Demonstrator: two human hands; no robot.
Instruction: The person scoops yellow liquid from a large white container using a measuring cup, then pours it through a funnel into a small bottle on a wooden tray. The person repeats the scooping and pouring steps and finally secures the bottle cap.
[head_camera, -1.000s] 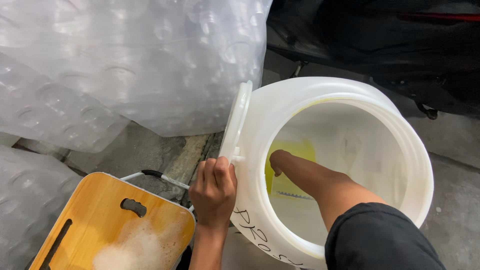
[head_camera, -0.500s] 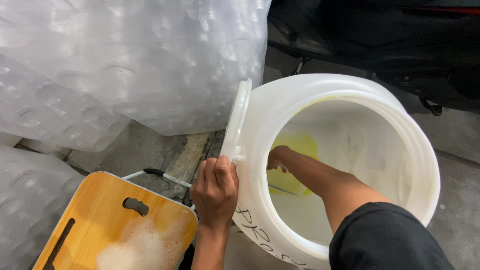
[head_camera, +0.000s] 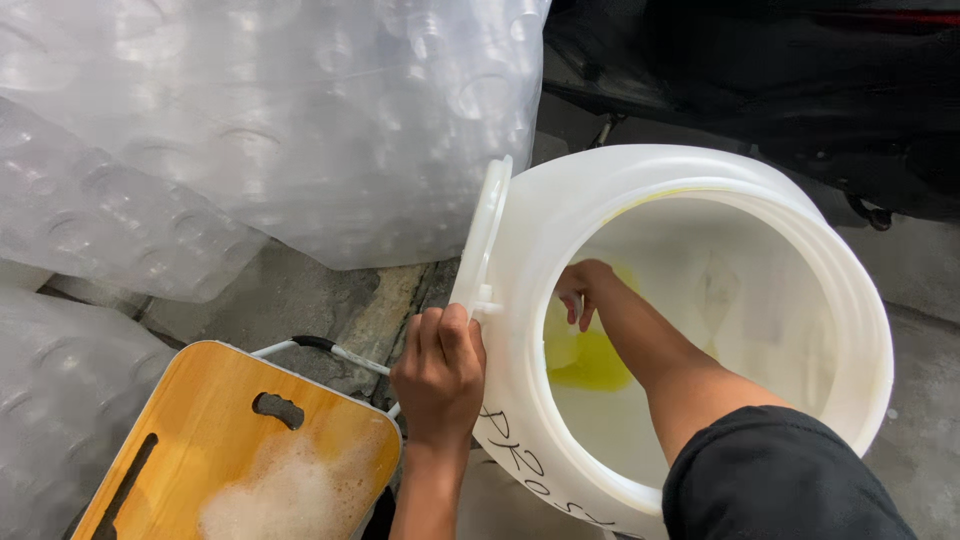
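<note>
Head view: one white plastic drum lies tilted on the concrete floor, mouth toward the camera. Left hand: fingers wrapped on the drum's one side handle. Right hand is inside the drum, fingers loosely curled over one yellow cloth. One soapy wooden board lies lower left. Several clear bags of plastic cups are stacked behind.

Two bare hands, left hand and right hand, no gloves, rings or watch visible. Left forearm uncovered. Right arm in black short fabric sleeve, plain, unmarked.
</note>
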